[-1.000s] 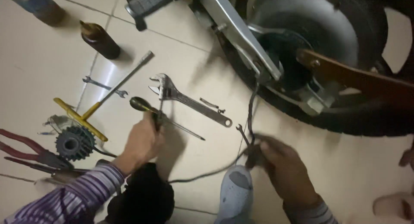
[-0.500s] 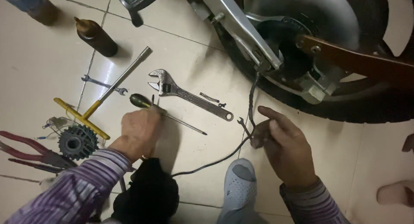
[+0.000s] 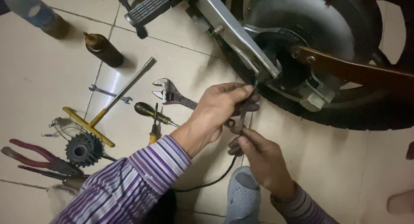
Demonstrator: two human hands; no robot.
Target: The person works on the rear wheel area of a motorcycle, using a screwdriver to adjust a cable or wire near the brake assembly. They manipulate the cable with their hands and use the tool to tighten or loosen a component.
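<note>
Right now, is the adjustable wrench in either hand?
No: the adjustable wrench lies on the tile floor, while both hands grip the black cable.

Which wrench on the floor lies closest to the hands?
The adjustable wrench, its open jaw showing just beside the left hand; the thin spanner lies farther left.

Two hands worked at one wheel. On the tiled floor lay one adjustable wrench, one small spanner, one T-handled socket wrench, two screwdrivers, one pair of red pliers, one sprocket, one brown bottle and one grey sandal.
</note>
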